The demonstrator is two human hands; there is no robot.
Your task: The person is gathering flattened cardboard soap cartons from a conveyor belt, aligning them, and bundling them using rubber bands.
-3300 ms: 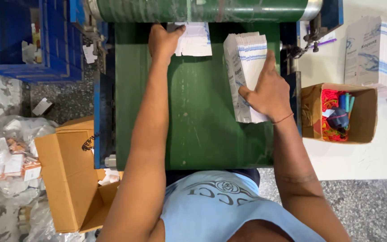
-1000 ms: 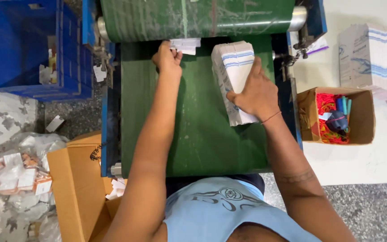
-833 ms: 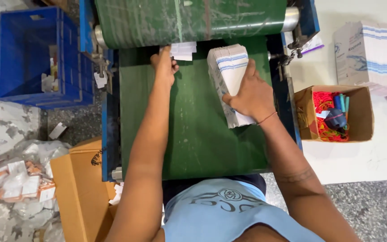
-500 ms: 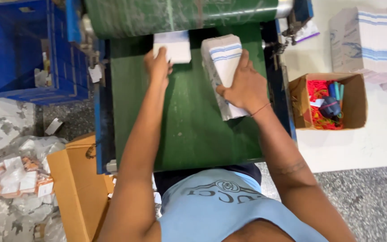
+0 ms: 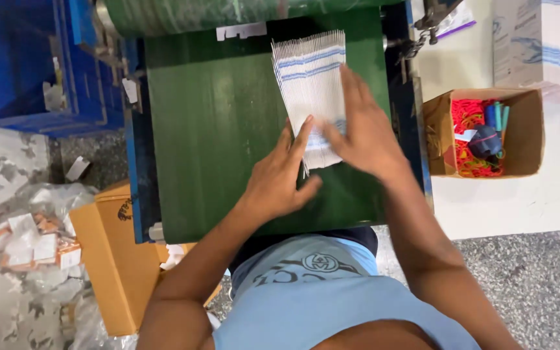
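Stack of white flat cartons with blue stripes (image 5: 309, 84): lies fanned on green feed table (image 5: 215, 142), right of centre, far end near green roller (image 5: 183, 13).
Left hand (image 5: 279, 178): fingers spread, fingertips touching stack's near left edge, no grip closed.
Right hand (image 5: 365, 133): flat, fingers extended, pressing stack's near right part.
One white carton (image 5: 241, 30): at roller, far.
Cardboard box with red bands (image 5: 484, 133): right.
Blue crate (image 5: 27, 58): far left.
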